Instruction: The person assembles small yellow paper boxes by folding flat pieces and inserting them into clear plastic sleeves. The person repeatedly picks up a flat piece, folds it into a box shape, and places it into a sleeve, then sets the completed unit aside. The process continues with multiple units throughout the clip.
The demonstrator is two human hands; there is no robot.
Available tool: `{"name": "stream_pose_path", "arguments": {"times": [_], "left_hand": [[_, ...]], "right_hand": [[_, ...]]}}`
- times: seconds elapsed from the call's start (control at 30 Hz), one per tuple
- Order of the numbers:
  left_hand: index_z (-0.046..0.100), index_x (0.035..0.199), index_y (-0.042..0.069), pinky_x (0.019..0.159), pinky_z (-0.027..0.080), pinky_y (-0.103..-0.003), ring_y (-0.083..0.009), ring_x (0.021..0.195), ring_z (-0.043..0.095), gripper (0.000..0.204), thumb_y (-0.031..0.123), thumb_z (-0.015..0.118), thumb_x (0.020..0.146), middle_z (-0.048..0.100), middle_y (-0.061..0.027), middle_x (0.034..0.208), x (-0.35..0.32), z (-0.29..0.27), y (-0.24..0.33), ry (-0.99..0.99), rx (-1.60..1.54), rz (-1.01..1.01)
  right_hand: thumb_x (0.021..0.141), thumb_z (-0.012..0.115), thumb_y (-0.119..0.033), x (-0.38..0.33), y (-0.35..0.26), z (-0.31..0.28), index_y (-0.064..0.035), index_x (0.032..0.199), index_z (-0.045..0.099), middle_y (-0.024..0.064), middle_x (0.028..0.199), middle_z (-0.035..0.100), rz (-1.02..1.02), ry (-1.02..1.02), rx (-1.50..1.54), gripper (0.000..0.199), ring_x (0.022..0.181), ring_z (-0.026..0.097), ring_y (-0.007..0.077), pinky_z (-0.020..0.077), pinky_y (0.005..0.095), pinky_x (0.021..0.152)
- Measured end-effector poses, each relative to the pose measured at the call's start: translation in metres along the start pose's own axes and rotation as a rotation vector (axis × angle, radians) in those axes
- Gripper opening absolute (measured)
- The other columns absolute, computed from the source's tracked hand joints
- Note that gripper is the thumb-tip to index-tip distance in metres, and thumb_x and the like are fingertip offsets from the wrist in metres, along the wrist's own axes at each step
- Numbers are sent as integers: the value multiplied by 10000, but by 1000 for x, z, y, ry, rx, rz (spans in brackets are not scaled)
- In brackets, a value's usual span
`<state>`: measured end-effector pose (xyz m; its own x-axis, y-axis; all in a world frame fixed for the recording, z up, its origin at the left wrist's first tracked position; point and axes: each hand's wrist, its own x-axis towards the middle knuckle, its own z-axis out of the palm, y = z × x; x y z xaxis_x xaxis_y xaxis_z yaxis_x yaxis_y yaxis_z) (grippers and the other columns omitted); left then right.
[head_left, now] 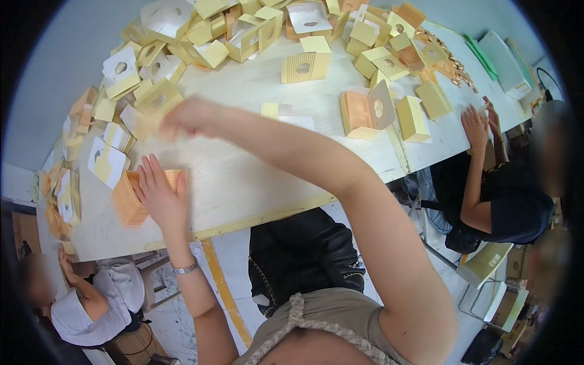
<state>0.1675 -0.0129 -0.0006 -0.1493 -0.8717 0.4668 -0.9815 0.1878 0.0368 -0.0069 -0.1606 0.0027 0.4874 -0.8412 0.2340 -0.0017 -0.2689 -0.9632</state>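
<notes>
The left hand [159, 194] lies flat and open, fingers spread, on an orange stack [135, 196] of ribbed cards near the bench's [255, 176] front edge, towards its left end. The stack's long axis runs roughly along that edge; the palm covers its right half and the left half shows.

The right hand [185, 117] reaches across the body to the bench's left part, beyond the stack. It is motion-blurred; its fingers appear curled over a yellow box [157, 98], but whether they grip it cannot be told. The box lies farther from the front edge than the stack. The right hand is at the box; the left hand is well short of it.

Loose yellow and white boxes [243, 30] are heaped along the far edge. An open orange case [365, 112] sits right of centre. A second person's hands [477, 125] rest at the right end. A third person sits below the left corner.
</notes>
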Motion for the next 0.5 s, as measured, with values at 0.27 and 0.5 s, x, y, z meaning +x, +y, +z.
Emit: {"name": "stream_pose_path", "arguments": {"times": [0.27, 0.5], "left_hand": [[367, 1474, 19, 1142, 277, -543, -393, 1458, 243, 897, 416, 779, 782, 306, -239, 1546, -12, -47, 106, -46, -903, 79], [689, 1104, 99, 987, 454, -433, -375, 1327, 409, 524, 375, 845, 688, 549, -113, 1277, 23, -18, 158, -195, -478, 304]], "right_hand": [[965, 591, -166, -214, -136, -108, -33, 1147, 635, 12, 930, 635, -6, 703, 538, 230, 781, 556, 85, 452, 232, 687], [981, 594, -204, -287, -87, -57, -60, 1093, 619, -58, 758, 540, 327, 929, 167, 185, 601, 431, 29, 354, 191, 536]]}}
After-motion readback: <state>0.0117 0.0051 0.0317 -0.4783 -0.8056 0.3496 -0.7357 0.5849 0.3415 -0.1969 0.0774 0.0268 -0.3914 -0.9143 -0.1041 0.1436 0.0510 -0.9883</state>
